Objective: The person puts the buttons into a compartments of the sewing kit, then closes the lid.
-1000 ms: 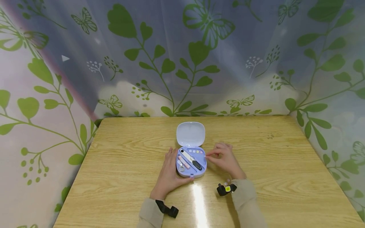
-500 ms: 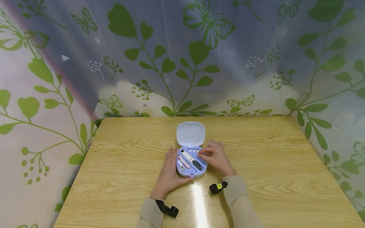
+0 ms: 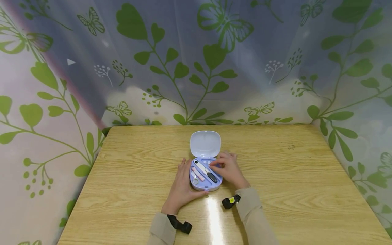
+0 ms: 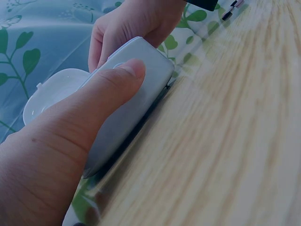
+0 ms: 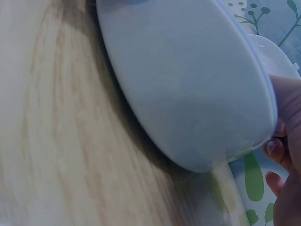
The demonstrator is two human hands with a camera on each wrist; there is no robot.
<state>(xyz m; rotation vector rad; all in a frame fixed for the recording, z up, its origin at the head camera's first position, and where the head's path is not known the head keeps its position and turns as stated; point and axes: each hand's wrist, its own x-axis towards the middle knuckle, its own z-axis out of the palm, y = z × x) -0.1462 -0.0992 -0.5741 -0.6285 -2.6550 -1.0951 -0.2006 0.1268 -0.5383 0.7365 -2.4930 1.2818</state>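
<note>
A lilac sewing kit box [image 3: 206, 187] stands on the table with its white lid [image 3: 205, 144] raised. My left hand [image 3: 180, 189] grips the box, its thumb [image 4: 117, 80] along the front wall and its fingers at the left side. Over the upper right compartment, my right hand [image 3: 229, 169] pinches what looks like a small button, mostly hidden by the fingertips. White buttons [image 3: 207, 162] lie beside those fingertips. A white tool with a black handle [image 3: 211, 177] lies diagonally across the box. Left of it are a pink stick-like piece [image 3: 197, 173] and a silver ring-shaped piece [image 3: 195, 181].
The wooden table [image 3: 137, 170] extends around the box. A patterned curtain [image 3: 171, 68] hangs behind it and at both sides. Small dark and pink objects [image 4: 231, 10] appear blurred at the top of the left wrist view.
My right hand has moved left from the box's right edge to above the button compartment, with its fingertips still together. It now covers some of the buttons. My left hand and the box stay put.
</note>
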